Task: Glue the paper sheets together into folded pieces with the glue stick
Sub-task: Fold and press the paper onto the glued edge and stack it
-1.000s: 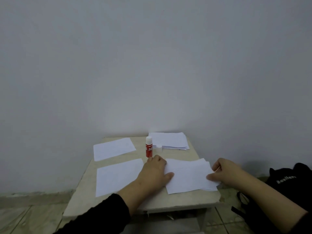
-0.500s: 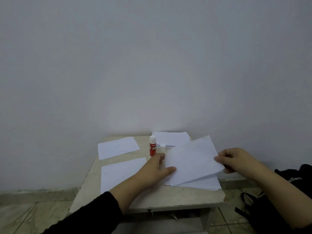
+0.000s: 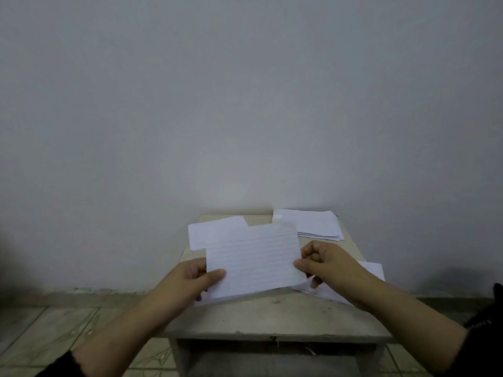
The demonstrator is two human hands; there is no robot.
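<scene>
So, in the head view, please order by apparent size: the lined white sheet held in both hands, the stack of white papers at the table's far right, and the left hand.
1. Lined white sheet, though nearness enlarges it.
2. Stack of white papers.
3. Left hand, looking close to the stack; unsure.

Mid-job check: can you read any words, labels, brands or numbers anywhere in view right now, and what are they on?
None can be read.
Held sheet: faint ruled lines only, no legible writing.
Stack at the back of the table: faint marks, too blurred to read.
Glue stick: hidden, so its label cannot be seen.
</scene>
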